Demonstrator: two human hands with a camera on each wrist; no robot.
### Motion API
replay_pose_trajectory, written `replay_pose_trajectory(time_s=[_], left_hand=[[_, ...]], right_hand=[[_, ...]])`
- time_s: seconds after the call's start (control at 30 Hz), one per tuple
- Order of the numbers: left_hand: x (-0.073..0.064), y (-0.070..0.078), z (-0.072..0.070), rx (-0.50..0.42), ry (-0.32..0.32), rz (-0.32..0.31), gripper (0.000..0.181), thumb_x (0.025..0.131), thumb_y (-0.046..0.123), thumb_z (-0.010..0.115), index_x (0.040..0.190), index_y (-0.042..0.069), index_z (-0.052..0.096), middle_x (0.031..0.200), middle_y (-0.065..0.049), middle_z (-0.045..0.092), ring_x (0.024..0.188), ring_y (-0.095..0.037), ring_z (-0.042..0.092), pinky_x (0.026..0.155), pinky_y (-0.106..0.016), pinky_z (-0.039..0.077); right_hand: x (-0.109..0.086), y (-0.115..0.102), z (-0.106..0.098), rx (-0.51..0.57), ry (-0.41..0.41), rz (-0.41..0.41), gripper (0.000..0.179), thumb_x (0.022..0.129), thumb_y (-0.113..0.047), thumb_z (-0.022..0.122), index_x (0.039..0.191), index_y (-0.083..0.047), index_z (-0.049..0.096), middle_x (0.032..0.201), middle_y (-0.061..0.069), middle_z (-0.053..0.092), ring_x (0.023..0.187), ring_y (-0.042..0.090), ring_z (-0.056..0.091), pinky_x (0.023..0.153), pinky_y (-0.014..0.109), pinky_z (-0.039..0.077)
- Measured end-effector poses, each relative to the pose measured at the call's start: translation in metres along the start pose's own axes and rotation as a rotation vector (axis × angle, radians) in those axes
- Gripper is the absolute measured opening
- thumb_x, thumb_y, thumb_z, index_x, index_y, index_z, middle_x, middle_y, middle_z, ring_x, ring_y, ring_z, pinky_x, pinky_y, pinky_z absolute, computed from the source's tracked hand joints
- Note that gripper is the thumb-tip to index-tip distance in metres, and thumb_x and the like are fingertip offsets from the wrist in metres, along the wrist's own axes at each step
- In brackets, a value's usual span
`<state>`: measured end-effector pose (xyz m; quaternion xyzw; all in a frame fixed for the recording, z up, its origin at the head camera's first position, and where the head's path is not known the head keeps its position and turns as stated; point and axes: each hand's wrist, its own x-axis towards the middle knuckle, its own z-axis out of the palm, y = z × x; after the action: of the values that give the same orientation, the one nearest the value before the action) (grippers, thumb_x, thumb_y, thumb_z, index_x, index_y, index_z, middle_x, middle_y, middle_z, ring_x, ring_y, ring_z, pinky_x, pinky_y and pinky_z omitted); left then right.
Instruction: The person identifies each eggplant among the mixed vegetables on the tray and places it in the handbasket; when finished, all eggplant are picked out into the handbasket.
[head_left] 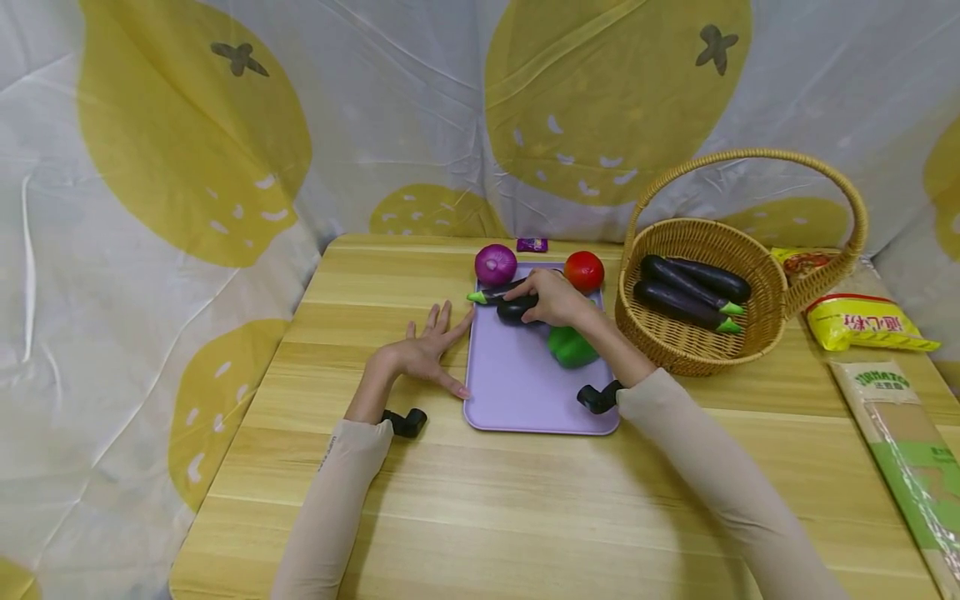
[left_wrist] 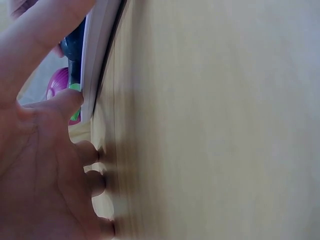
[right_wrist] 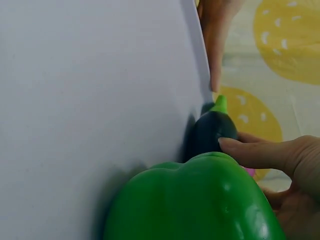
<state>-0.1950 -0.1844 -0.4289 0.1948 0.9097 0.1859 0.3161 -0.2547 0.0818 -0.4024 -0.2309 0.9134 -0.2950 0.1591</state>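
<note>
- Beige sleeves [head_left: 720, 471] reach in over the wooden table [head_left: 465, 517], the two hands well apart.
- A lilac tray [head_left: 517, 392] lies flat on the table, its near part bare.
- The left hand [head_left: 425, 354] is spread at the tray's left side, thumb and index finger at the rim, other fingertips on the table; it grips nothing.
- A green-and-tan packet [head_left: 900, 433] lies at the table's right.
- On the tray, a green pepper [head_left: 572, 347] sits toward the right side.
- Just beyond it, the right hand [head_left: 551, 297] grips a dark eggplant [head_left: 516, 312], thumb along its near side, over the far half of the tray.
- A second eggplant [head_left: 497, 293] lies just behind, its green stem end pointing left.
- A wicker basket [head_left: 675, 362] right of the tray holds three more eggplants [head_left: 693, 287].
- A yellow-ended packet [head_left: 870, 323] lies beyond the basket's right side.
- A tomato [head_left: 584, 272] and a purple onion [head_left: 496, 265] sit at the tray's far corners.
- A small purple wrapper [head_left: 532, 245] lies behind the tray.
- A lemon-print cloth [head_left: 390, 100] hangs behind.
</note>
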Motion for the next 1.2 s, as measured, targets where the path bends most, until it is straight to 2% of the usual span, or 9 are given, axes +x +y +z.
replay_pose_trajectory(time_s=[0.4, 0.63, 0.83, 0.97, 1.07, 1.2], left_hand=[[0.001, 0.000, 0.000, 0.009, 0.005, -0.002, 0.137, 0.077, 0.053, 0.088, 0.166, 0.026, -0.013, 0.167, -0.021, -0.033, 0.156, -0.039, -0.032, 0.121, -0.071, -0.018], [0.002, -0.001, 0.001, 0.011, 0.007, -0.004, 0.137, 0.077, 0.055, 0.088, 0.166, 0.027, -0.013, 0.167, -0.020, -0.033, 0.156, -0.039, -0.032, 0.121, -0.072, -0.018], [0.001, 0.000, 0.001, 0.005, 0.004, -0.004, 0.137, 0.077, 0.055, 0.087, 0.166, 0.027, -0.013, 0.167, -0.020, -0.033, 0.155, -0.039, -0.033, 0.121, -0.072, -0.018], [0.000, 0.001, 0.000, -0.005, 0.001, -0.005, 0.137, 0.077, 0.056, 0.087, 0.166, 0.027, -0.013, 0.167, -0.020, -0.034, 0.155, -0.039, -0.033, 0.121, -0.072, -0.019], [0.000, 0.002, 0.000, -0.011, 0.000, -0.001, 0.137, 0.077, 0.056, 0.087, 0.166, 0.027, -0.013, 0.167, -0.020, -0.034, 0.155, -0.039, -0.033, 0.120, -0.072, -0.019], [0.001, 0.001, 0.000, -0.013, 0.002, 0.006, 0.137, 0.077, 0.056, 0.087, 0.166, 0.027, -0.013, 0.167, -0.021, -0.034, 0.155, -0.040, -0.033, 0.120, -0.072, -0.019]], right_hand=[[0.001, -0.001, 0.000, -0.035, 0.019, -0.014, 0.044, 0.085, -0.001, 0.083, 0.126, -0.015, 0.076, 0.127, 0.019, 0.069, 0.112, 0.031, 0.063, 0.099, 0.044, 0.052], [0.001, 0.000, 0.000, -0.055, -0.004, -0.117, 0.042, 0.084, -0.001, 0.083, 0.124, -0.012, 0.077, 0.121, 0.019, 0.069, 0.111, 0.032, 0.061, 0.098, 0.044, 0.050], [0.001, 0.000, -0.002, -0.050, -0.034, -0.185, 0.041, 0.086, -0.003, 0.082, 0.125, -0.012, 0.076, 0.123, 0.018, 0.071, 0.112, 0.031, 0.063, 0.099, 0.045, 0.052], [-0.004, -0.006, -0.012, 0.013, -0.031, -0.219, 0.041, 0.089, -0.004, 0.079, 0.130, -0.011, 0.074, 0.132, 0.021, 0.068, 0.119, 0.034, 0.060, 0.105, 0.048, 0.051], [-0.012, -0.014, -0.024, 0.054, 0.004, -0.229, 0.041, 0.091, -0.006, 0.078, 0.131, -0.010, 0.073, 0.137, 0.024, 0.063, 0.124, 0.037, 0.057, 0.107, 0.051, 0.048], [-0.027, -0.021, -0.047, 0.056, 0.080, -0.279, 0.042, 0.091, -0.009, 0.079, 0.132, -0.011, 0.072, 0.129, 0.021, 0.064, 0.115, 0.034, 0.060, 0.096, 0.045, 0.050]])
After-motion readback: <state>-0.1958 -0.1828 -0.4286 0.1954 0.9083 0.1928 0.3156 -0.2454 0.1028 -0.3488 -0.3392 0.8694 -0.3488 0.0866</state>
